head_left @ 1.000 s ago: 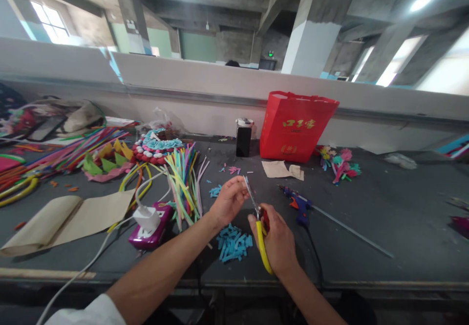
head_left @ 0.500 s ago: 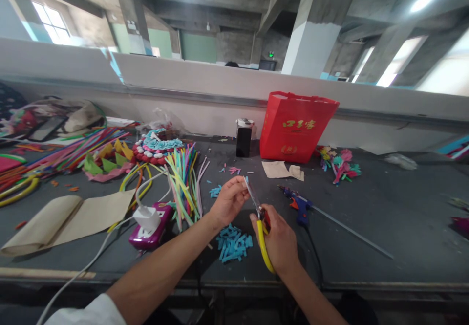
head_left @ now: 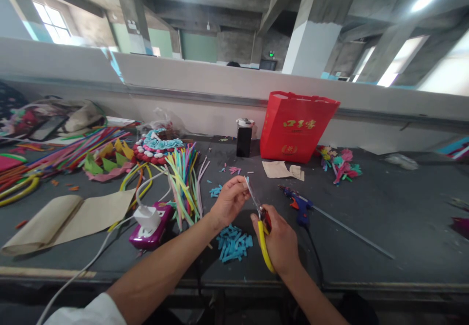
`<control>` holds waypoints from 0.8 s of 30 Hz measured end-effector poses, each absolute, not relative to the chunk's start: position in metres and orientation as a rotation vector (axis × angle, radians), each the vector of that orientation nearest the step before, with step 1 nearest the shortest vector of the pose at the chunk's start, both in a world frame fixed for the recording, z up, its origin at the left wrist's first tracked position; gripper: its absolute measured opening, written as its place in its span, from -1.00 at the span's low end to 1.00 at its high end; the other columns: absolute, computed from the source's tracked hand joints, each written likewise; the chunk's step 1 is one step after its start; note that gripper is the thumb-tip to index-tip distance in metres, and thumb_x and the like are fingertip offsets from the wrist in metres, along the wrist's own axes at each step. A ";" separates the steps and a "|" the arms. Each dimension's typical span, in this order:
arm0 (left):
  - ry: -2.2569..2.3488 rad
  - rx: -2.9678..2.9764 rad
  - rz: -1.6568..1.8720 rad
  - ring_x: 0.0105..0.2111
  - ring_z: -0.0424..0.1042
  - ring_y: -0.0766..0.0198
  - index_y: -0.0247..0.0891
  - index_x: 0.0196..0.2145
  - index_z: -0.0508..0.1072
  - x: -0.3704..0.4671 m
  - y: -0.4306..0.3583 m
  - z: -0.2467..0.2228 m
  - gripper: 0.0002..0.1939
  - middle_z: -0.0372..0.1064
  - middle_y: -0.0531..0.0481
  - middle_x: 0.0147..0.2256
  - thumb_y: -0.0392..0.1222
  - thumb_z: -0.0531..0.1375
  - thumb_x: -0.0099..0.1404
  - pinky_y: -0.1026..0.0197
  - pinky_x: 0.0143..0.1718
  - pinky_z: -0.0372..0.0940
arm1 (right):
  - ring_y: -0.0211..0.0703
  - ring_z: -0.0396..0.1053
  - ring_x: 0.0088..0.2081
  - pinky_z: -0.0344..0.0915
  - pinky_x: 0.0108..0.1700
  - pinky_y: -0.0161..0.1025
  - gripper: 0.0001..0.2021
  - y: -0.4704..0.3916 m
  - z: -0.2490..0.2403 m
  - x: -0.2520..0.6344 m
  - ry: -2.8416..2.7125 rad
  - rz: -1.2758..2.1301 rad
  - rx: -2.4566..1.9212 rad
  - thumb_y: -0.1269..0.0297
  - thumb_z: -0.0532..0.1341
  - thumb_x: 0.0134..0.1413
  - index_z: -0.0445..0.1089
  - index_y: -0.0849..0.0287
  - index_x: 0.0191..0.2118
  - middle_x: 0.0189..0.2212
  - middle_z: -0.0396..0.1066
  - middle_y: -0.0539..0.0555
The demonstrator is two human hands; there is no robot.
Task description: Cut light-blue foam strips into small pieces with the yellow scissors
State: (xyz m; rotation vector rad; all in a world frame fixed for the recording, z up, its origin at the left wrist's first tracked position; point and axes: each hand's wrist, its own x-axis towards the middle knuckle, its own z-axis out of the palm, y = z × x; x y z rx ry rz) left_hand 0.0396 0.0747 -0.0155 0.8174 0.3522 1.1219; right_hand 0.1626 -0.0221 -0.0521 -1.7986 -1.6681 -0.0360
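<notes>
- Left hand (head_left: 232, 200): above the middle of the surface (head_left: 366, 198), thumb and fingers drawn together in a pinch; I see a tiny pale-blue piece (head_left: 246, 180) between their tips.
- Right hand (head_left: 280, 239): fingers curled round the handles of a pair of scissors (head_left: 265, 247), yellow grip showing; blades point far and left, tips beside the pinched piece. I cannot tell how far the blades part.
- Blue cut pieces (head_left: 234, 243): one loose heap on the near side, below and between the two hands.
- Smaller blue heap (head_left: 215, 191): just left of the left hand, partly hidden from me by it.
- Pink bits (head_left: 234, 170): scattered, farther than the left hand.
- Fuzzy stems (head_left: 185, 183), mixed colours: bundled left of the left hand.
- Purple power block (head_left: 141, 240): near left, white plug (head_left: 147, 219) seated on top.
- Glue gun (head_left: 302, 210), blue: lying right of the scissors, a long translucent stick (head_left: 351, 229) reaching from it to the near right.
- Red bag (head_left: 298, 129): upright, far side, right of a dark phone (head_left: 244, 141), also upright.
</notes>
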 end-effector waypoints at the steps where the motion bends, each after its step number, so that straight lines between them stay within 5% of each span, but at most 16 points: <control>1: 0.355 0.816 1.120 -0.51 0.31 0.39 -0.30 -0.47 0.39 0.040 0.075 -0.016 -0.81 0.31 0.10 -0.53 -0.23 0.35 0.02 0.29 -0.38 0.21 | -0.12 0.44 -0.44 0.15 -0.44 -0.31 -0.69 -0.022 -0.053 0.163 -1.670 -0.048 -1.802 0.00 0.06 0.25 0.36 0.10 -0.11 -0.42 0.48 0.04; 24: 0.335 0.781 1.119 -0.49 0.31 0.39 -0.30 -0.47 0.40 0.040 0.076 -0.018 -0.83 0.30 0.10 -0.54 -0.26 0.35 0.04 0.30 -0.37 0.22 | -0.10 0.47 -0.46 0.11 -0.44 -0.30 -0.67 -0.023 -0.053 0.159 -1.701 -0.099 -1.789 0.01 0.00 0.30 0.38 0.11 -0.17 -0.46 0.51 0.04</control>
